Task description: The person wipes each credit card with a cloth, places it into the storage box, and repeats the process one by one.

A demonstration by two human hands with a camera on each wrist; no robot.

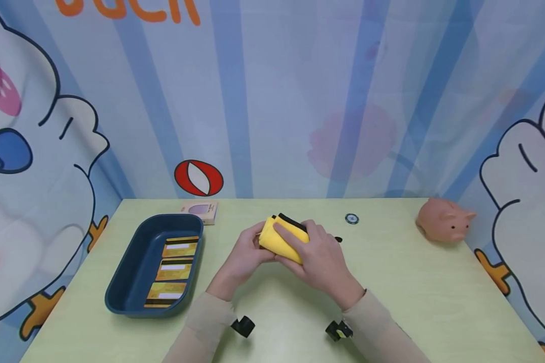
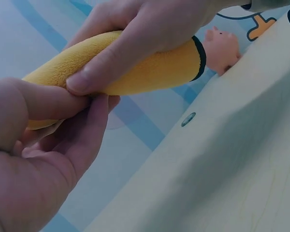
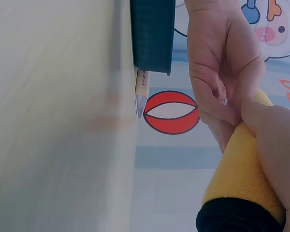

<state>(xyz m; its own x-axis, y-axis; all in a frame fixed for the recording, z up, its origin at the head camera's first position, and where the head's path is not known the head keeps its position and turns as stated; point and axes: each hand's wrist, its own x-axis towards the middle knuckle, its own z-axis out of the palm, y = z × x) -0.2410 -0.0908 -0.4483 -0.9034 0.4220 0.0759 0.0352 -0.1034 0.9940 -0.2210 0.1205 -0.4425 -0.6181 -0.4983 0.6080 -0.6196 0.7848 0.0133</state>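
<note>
A yellow fuzzy cloth with black edging point(image 1: 270, 241) is rolled up and held above the middle of the table. My left hand point(image 1: 245, 256) grips its left end, thumb and fingers pinching the fabric. Wrapped over the other side, my right hand point(image 1: 325, 259) holds the roll with its thumb pressed along the near face. In the left wrist view the roll point(image 2: 154, 72) ends in a black rim, and both hands meet near its other end. The right wrist view shows the black-trimmed end of the cloth point(image 3: 230, 176) close to the camera.
To the left stands a dark blue tray point(image 1: 136, 262) with three gold cards point(image 1: 174, 268) along its right side. A small pink box point(image 1: 207, 213) lies behind it. A round chip point(image 1: 351, 219) lies at the back right, and a pink piggy bank point(image 1: 441, 222) stands farther right.
</note>
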